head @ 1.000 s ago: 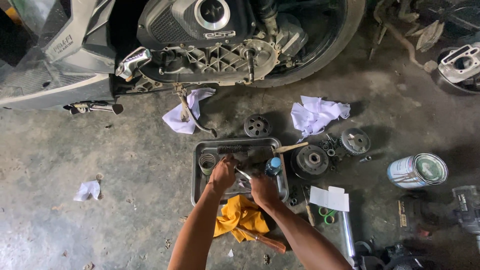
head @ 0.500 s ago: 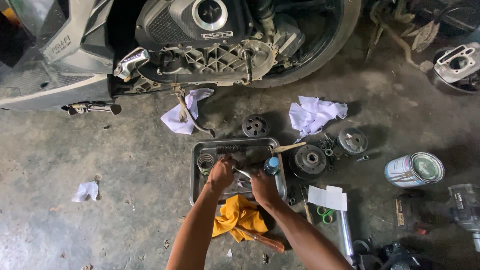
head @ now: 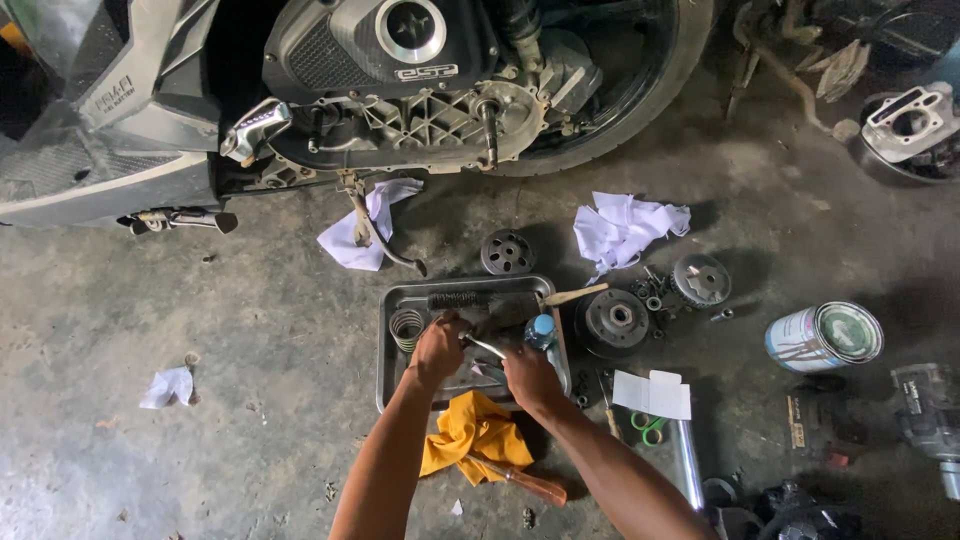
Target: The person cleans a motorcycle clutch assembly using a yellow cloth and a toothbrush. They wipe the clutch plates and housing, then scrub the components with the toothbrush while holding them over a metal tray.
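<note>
My left hand (head: 438, 348) and right hand (head: 530, 376) over the metal tray (head: 392, 375) on the floor, fingers of both clamped on a curved metal part (head: 483, 345) above the tray's middle, coil spring (head: 406, 326) at its left edge, yellow rag (head: 475, 432) against its near edge.

On the concrete floor (head: 180, 310) lie a metal tray (head: 390, 345), white rags (head: 628, 228), a tin can (head: 824, 337) and a yellow cloth (head: 473, 435).

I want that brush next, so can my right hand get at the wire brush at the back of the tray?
Probably yes: the brush lies uncovered along the tray's far edge, just beyond the right hand, though that hand seems busy with a metal part.
</note>
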